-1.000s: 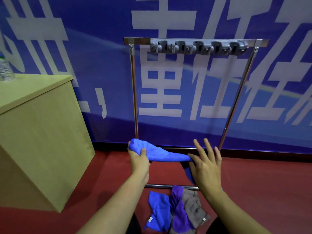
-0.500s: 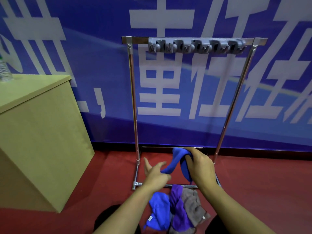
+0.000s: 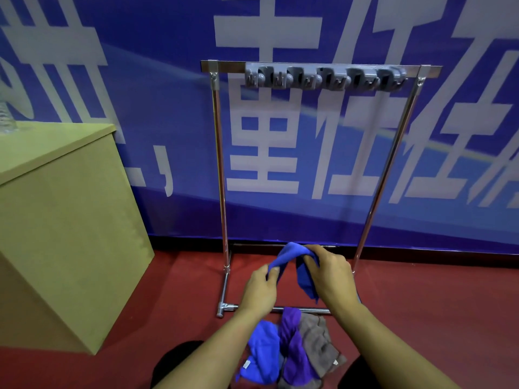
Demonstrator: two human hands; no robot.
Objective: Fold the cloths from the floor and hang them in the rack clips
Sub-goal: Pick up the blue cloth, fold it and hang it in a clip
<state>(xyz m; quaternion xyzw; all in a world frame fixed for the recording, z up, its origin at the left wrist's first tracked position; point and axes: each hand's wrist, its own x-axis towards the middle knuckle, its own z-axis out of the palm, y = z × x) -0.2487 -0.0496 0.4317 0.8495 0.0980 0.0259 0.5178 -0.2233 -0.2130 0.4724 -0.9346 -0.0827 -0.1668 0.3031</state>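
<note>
**Both hands grasp a blue cloth in front of the rack**

The left hand (image 3: 259, 287) pinches one end of the blue cloth (image 3: 292, 255), and the right hand (image 3: 331, 276) grips its other part, holding it draped above the floor (image 3: 435, 318). Behind stands the metal rack (image 3: 220, 169), its grey clips (image 3: 325, 77) along the top bar. Below the forearms, blue (image 3: 262, 352), purple (image 3: 295, 349) and brown (image 3: 320, 343) cloths lie bunched together on the floor.
</note>
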